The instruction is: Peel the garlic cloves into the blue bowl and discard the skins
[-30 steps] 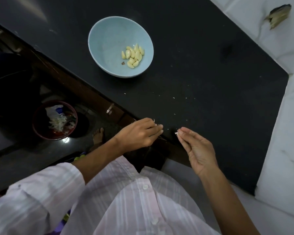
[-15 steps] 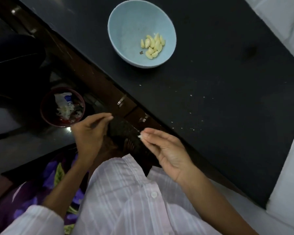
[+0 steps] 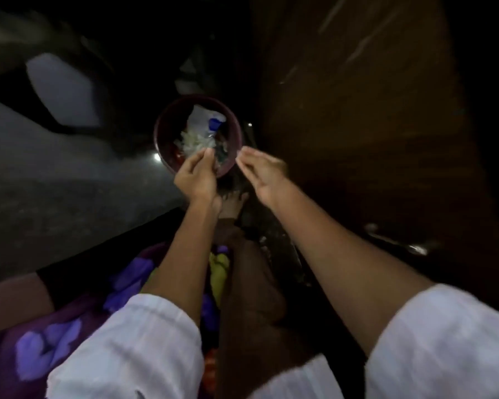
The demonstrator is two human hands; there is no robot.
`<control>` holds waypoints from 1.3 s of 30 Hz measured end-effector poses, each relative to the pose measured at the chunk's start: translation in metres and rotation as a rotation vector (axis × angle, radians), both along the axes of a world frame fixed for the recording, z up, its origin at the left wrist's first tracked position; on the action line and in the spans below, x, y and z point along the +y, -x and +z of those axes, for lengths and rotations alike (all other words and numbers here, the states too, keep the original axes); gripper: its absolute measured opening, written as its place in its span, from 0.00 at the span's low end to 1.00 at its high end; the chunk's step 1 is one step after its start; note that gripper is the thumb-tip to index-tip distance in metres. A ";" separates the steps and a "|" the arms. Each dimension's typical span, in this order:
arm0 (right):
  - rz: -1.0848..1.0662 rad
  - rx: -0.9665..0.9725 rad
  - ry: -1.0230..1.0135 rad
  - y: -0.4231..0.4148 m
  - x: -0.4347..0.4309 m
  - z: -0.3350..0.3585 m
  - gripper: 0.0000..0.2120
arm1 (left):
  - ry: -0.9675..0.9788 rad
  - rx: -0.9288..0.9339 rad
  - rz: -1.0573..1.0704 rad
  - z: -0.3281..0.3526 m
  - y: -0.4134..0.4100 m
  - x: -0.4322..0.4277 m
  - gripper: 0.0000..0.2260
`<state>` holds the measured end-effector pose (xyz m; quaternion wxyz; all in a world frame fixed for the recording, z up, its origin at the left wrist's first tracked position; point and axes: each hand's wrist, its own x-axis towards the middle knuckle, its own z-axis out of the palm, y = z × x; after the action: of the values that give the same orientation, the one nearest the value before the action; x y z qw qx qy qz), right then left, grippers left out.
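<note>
**Both hands over the bin as garlic skins pile up**

A person's two hands reach down over a dark red bin (image 3: 162, 131) that stands on a grey floor (image 3: 55, 182), seen from the head camera in dim, blurred light. The left hand (image 3: 196, 174) hangs over the bin's near edge, its fingertips bunched against the thumb. The blur hides whether anything is held between them. The right hand (image 3: 264, 175) sits at the bin's near right rim, fingers long and close together, with the thumb laid along the forefinger. Whether it pinches a scrap cannot be told. The hands are apart, with a gap of rim between them.

Inside the bin, a pale heap of skins (image 3: 195, 141) lies toward the near side, just beyond the left fingertips. A white packet (image 3: 203, 118) with a blue patch lies behind it, toward the far rim.

White sleeves cover both forearms, the left sleeve (image 3: 127, 341) and the right sleeve (image 3: 444, 335) filling the bottom of the view. A foot (image 3: 233, 203) shows on the floor just near of the bin, between the wrists. Purple flowered cloth (image 3: 41, 349) fills the lower left corner, and a brown cabinet front (image 3: 357, 110) rises at the right of the bin.
</note>
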<state>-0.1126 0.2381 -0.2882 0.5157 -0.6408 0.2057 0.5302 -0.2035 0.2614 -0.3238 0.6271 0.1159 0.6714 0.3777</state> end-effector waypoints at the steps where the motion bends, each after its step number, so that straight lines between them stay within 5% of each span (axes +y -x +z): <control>1: 0.036 -0.058 0.032 0.003 0.017 -0.029 0.13 | 0.031 0.003 0.020 -0.026 0.000 0.011 0.07; 6: 0.221 -0.251 0.189 0.017 0.062 -0.161 0.09 | 0.154 0.028 0.076 -0.134 0.003 0.055 0.10; 11: 0.354 -0.518 0.266 0.015 0.067 -0.244 0.05 | 0.165 0.322 -0.070 -0.255 0.022 0.068 0.07; 16: 0.650 -0.837 0.310 0.012 0.067 -0.276 0.04 | 0.053 0.544 -0.349 -0.247 0.027 0.056 0.06; 21: 1.009 -1.046 0.239 0.013 0.065 -0.278 0.08 | -0.022 0.519 -0.433 -0.253 0.029 0.048 0.12; 25: 0.960 -0.996 0.283 0.011 0.062 -0.282 0.04 | -0.032 0.592 -0.462 -0.243 0.031 0.047 0.04; 28: 0.991 -1.058 0.280 0.008 0.057 -0.279 0.10 | -0.042 0.564 -0.456 -0.241 0.033 0.046 0.10; 30: 1.093 -1.052 0.232 0.007 0.054 -0.270 0.09 | -0.076 0.564 -0.504 -0.239 0.032 0.042 0.02; 33: 1.198 -0.911 0.171 0.007 0.049 -0.257 0.21 | -0.049 0.453 -0.634 -0.228 0.029 0.039 0.19; 36: 0.871 -0.552 0.082 0.008 0.040 -0.228 0.26 | -0.004 0.358 -0.653 -0.199 0.024 0.031 0.22; 39: 0.457 -0.246 -0.011 0.007 0.024 -0.174 0.24 | 0.074 0.132 -0.441 -0.149 0.017 0.017 0.19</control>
<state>-0.1199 0.2617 -0.4618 0.4073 -0.7275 -0.0117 0.5521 -0.2204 0.2784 -0.4733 0.6531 0.2610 0.6827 0.1982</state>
